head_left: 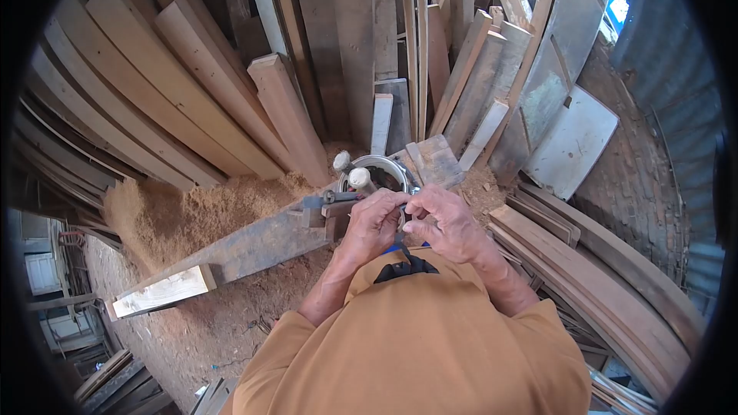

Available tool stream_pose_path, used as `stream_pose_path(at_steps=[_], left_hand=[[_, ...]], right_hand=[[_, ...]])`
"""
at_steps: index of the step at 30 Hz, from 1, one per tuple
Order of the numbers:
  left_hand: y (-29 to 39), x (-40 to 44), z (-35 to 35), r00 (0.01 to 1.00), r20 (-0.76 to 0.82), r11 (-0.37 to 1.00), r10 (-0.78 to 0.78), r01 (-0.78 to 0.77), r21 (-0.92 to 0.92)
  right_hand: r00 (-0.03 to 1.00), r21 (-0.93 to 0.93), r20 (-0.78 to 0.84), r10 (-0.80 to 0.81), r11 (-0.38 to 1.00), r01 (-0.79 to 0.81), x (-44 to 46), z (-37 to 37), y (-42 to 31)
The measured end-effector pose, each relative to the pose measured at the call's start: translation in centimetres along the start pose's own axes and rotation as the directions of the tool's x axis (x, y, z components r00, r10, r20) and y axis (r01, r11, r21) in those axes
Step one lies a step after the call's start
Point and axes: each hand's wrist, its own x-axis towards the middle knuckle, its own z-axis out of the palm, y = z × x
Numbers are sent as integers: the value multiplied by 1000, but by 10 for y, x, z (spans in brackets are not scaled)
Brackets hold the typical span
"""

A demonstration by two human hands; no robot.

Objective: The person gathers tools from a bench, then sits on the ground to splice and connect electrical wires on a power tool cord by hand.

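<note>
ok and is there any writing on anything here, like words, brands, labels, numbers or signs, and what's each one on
There is no text that I can read anywhere in this view.
White panel at the right: no lettering visible.
Brown shirt: no print visible.
Leaning boards: a few small dark marks, too small to tell what they are.
Small item between the hands: too small and covered to read.

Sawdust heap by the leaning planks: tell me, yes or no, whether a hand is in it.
No, the left hand and right hand are close together, well away from the sawdust heap.
</note>
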Motion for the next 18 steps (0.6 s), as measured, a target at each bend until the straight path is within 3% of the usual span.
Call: stream_pose_path(at_steps=[5, 8, 11, 18], left_hand=[[-5, -8, -1, 999, 6, 999, -44, 44, 3], [-8, -14, 4, 978, -3, 966, -207, 204, -158], [-6, -13, 1, 977, 15, 966, -212, 211, -148], [-5, -12, 0, 987, 11, 983, -162, 162, -87]], right_hand=[[999, -5, 32, -11, 1000, 12, 2, 3, -1], [994, 103, 44, 99, 989, -103, 4, -3, -10], [983, 194, 68, 171, 964, -181, 3, -6, -9], [999, 32, 39, 17, 999, -19, 4, -4, -7]])
